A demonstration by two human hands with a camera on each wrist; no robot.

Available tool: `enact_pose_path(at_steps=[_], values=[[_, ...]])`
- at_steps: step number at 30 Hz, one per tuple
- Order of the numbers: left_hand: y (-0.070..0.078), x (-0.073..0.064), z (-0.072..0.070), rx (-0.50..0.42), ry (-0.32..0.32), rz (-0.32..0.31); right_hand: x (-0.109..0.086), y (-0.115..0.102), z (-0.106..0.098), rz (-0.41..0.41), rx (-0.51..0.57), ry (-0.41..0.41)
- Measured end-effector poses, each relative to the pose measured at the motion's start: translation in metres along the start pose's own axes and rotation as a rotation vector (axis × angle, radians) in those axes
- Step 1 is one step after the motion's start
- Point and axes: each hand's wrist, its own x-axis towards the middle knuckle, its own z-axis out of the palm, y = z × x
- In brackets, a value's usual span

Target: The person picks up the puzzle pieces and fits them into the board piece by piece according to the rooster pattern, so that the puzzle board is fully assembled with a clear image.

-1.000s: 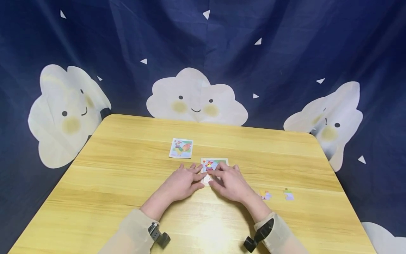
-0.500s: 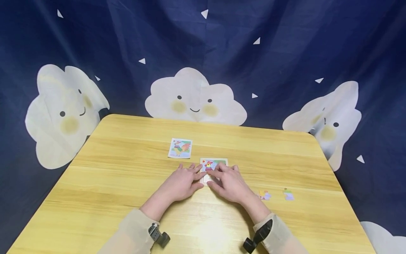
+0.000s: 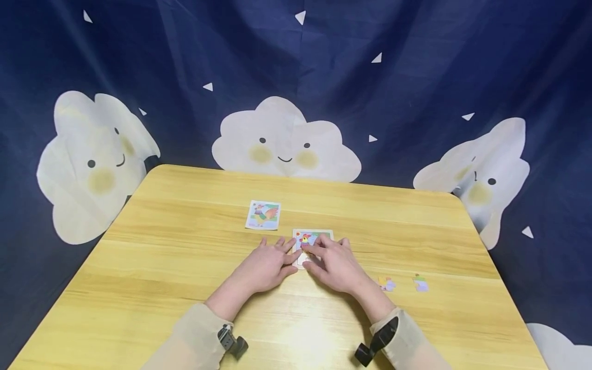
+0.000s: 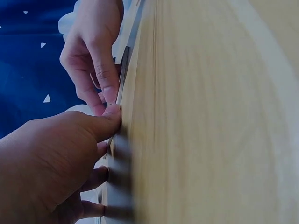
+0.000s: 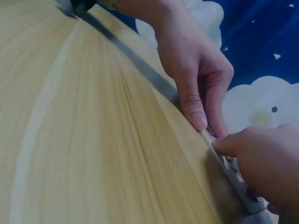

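A small puzzle board with a pale border lies mid-table, a red and yellow bird's head showing at its upper left. My left hand has its fingers spread along the board's left side, fingertips at the edge and partly over it. From the right, my right hand reaches across the board with bent fingers, its index fingertip and thumb tip over the lower left part. Much of the picture is hidden under this hand, and I cannot tell whether a piece is between its fingers. The left wrist view shows the right thumb at the board's near edge.
A square picture card of a colourful rooster lies beyond the board, to the left. Loose puzzle pieces lie right of my right forearm: a yellow and lilac group and a green and lilac one. A dark blue cloud-print curtain hangs behind the table.
The view shifts slightly with the head. Both hands stay at the board in nearly the same place, with only slight finger movement; card and loose pieces have not moved.
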Motion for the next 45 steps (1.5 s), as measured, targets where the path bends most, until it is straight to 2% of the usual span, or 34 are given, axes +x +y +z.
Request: enact_pose_path(at_steps=[6, 11, 17, 21, 27, 33, 36, 45], values=[[0.001, -0.001, 0.001, -0.053, 0.025, -0.037, 0.004, -0.002, -0.005, 0.051, 0.138, -0.033], [0.002, 0.0, 0.001, -0.077, 0.038, -0.035, 0.002, -0.002, -0.008, 0.108, 0.174, -0.038], [0.002, 0.0, 0.0, -0.069, 0.033, -0.048, 0.002, 0.0, -0.008, 0.111, 0.286, -0.052], [0.003, 0.0, 0.0, -0.074, 0.033, -0.047, 0.003, 0.0, -0.007, 0.125, 0.313, -0.064], [0.002, 0.0, 0.0, -0.103, 0.05, -0.027, 0.001, 0.0, -0.003, 0.09, 0.246, -0.056], [0.002, 0.0, -0.001, -0.102, 0.041, -0.038, -0.002, -0.001, -0.002, -0.025, 0.063, -0.014], [0.003, 0.001, -0.001, -0.084, 0.029, -0.059, -0.003, -0.002, -0.001, -0.046, -0.001, 0.011], [0.005, 0.003, -0.002, 0.012, 0.009, -0.061, -0.005, -0.002, 0.004, -0.06, -0.037, 0.073]])
